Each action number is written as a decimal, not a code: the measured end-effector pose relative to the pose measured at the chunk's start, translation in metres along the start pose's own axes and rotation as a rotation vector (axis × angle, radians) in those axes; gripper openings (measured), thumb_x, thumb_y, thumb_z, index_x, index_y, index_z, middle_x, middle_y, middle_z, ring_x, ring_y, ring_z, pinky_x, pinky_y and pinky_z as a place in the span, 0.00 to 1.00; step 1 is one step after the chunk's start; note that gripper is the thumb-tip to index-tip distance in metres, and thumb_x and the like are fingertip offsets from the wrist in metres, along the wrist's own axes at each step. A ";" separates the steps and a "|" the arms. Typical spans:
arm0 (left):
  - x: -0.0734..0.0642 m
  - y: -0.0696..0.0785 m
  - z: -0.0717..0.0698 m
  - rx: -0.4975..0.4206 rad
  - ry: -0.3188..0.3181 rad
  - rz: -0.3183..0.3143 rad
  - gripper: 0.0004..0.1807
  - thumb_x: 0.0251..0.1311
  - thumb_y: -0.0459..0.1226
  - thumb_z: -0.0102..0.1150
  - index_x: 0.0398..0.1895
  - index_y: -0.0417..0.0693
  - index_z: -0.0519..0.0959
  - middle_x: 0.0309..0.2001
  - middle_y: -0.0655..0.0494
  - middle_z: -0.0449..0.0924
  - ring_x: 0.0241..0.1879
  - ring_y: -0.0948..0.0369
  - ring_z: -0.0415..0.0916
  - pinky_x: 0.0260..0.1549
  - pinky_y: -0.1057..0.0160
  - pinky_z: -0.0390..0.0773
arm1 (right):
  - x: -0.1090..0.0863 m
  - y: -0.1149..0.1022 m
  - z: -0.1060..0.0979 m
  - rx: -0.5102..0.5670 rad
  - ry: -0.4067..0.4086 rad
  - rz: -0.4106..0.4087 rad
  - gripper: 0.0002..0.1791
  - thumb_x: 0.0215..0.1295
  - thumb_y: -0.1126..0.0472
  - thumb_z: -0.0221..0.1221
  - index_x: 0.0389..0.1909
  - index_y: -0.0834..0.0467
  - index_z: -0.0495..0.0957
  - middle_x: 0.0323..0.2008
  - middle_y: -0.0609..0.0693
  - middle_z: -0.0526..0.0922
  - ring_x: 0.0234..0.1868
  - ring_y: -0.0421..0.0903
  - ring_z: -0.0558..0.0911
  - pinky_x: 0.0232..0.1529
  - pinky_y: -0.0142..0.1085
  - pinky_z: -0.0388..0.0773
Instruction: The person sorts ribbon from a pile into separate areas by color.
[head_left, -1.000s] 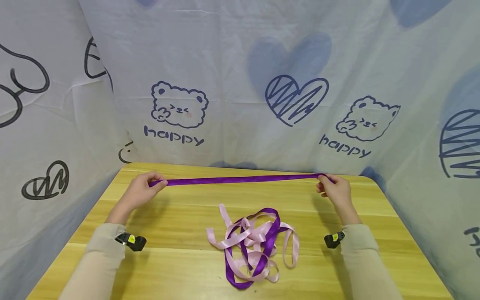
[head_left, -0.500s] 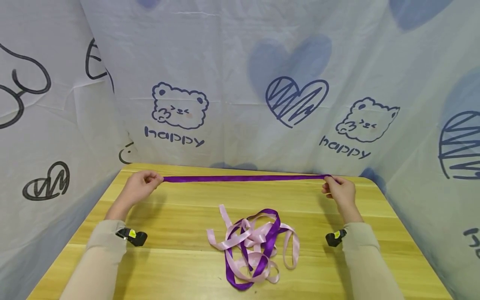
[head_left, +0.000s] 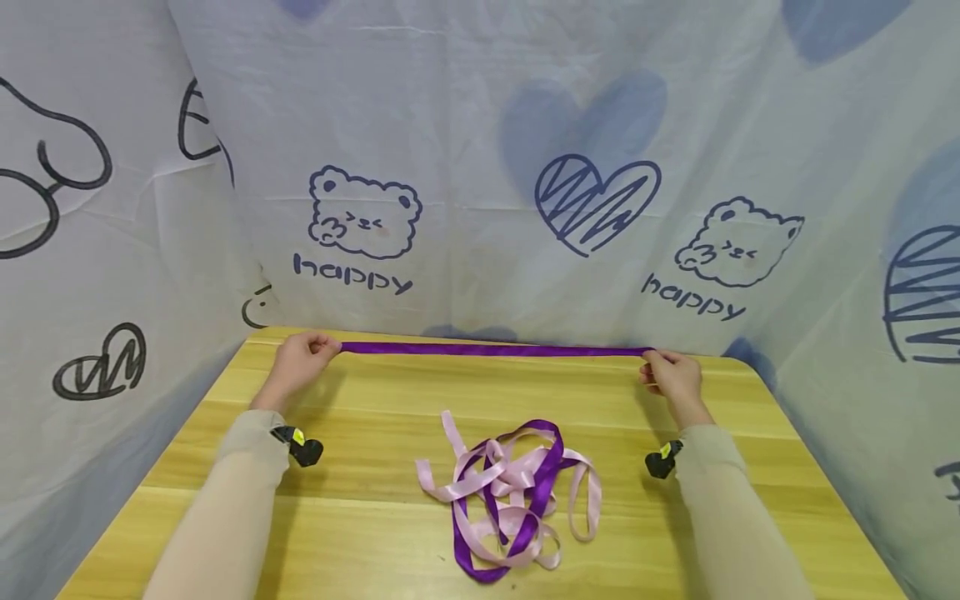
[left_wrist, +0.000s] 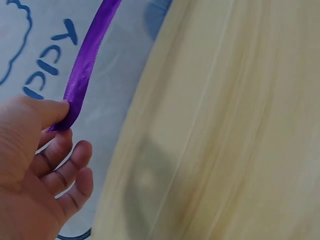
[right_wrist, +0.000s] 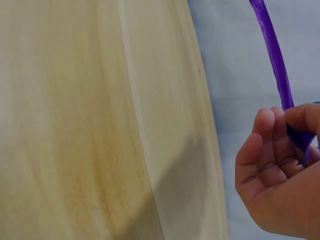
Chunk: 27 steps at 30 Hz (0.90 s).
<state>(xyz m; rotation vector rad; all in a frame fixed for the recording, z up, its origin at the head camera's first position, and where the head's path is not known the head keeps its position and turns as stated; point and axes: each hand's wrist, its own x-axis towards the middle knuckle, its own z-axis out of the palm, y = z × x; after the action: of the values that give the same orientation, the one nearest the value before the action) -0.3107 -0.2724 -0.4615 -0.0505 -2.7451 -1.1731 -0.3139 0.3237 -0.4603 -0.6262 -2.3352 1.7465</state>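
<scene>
A purple satin ribbon (head_left: 487, 350) is stretched taut and nearly level between both hands, near the table's far edge. My left hand (head_left: 300, 362) pinches its left end between thumb and index finger; in the left wrist view the other fingers (left_wrist: 67, 172) curl loosely below the ribbon (left_wrist: 86, 65). At the other end my right hand (head_left: 675, 379) pinches the ribbon with thumb and forefinger. In the right wrist view, a short tail of ribbon (right_wrist: 300, 137) folds inside that hand (right_wrist: 280, 180).
A loose tangle of pink ribbon (head_left: 468, 483) and another purple ribbon (head_left: 546, 479) lies at the middle front of the wooden table (head_left: 360, 517). White printed cloth (head_left: 480, 250) hangs round the back and sides. Each wrist wears a small black camera (head_left: 306, 450).
My left hand has moved right and slightly away from me, its fingertips now at the ribbon's end. The right hand went slightly right, then back left. The tangle stays in place.
</scene>
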 end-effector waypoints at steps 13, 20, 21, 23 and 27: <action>0.019 -0.013 0.029 0.106 0.159 -0.022 0.15 0.72 0.44 0.62 0.36 0.40 0.83 0.32 0.46 0.82 0.35 0.49 0.76 0.38 0.56 0.71 | 0.017 0.018 0.009 -0.049 -0.034 0.049 0.24 0.76 0.57 0.59 0.64 0.69 0.78 0.20 0.43 0.84 0.19 0.35 0.81 0.24 0.29 0.81; 0.017 -0.017 0.036 0.204 0.176 -0.075 0.16 0.73 0.47 0.61 0.32 0.45 0.79 0.33 0.47 0.83 0.40 0.43 0.80 0.46 0.41 0.72 | 0.015 0.025 0.015 -0.055 -0.035 0.067 0.23 0.78 0.56 0.58 0.63 0.69 0.78 0.23 0.46 0.85 0.20 0.36 0.82 0.24 0.29 0.81; 0.017 -0.018 0.037 0.215 0.177 -0.079 0.16 0.73 0.48 0.61 0.32 0.45 0.79 0.34 0.47 0.84 0.41 0.43 0.80 0.47 0.40 0.72 | 0.015 0.026 0.015 -0.065 -0.034 0.063 0.23 0.78 0.56 0.58 0.63 0.69 0.78 0.23 0.46 0.84 0.20 0.35 0.82 0.24 0.29 0.81; 0.018 -0.021 0.038 0.230 0.181 -0.078 0.16 0.72 0.48 0.61 0.32 0.46 0.80 0.34 0.46 0.85 0.42 0.42 0.81 0.47 0.39 0.72 | 0.015 0.026 0.016 -0.084 -0.026 0.058 0.23 0.78 0.55 0.58 0.62 0.69 0.79 0.22 0.45 0.84 0.20 0.35 0.82 0.24 0.29 0.81; 0.017 -0.023 0.039 0.253 0.171 -0.091 0.16 0.72 0.48 0.61 0.32 0.45 0.80 0.35 0.45 0.85 0.42 0.41 0.81 0.47 0.39 0.72 | 0.014 0.027 0.017 -0.094 -0.012 0.056 0.24 0.78 0.55 0.59 0.63 0.69 0.78 0.23 0.46 0.84 0.20 0.35 0.81 0.24 0.29 0.81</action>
<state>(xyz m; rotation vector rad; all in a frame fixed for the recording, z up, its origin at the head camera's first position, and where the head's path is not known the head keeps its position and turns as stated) -0.3345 -0.2610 -0.5018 0.1968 -2.7411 -0.7984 -0.3264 0.3213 -0.4929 -0.7039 -2.4421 1.6753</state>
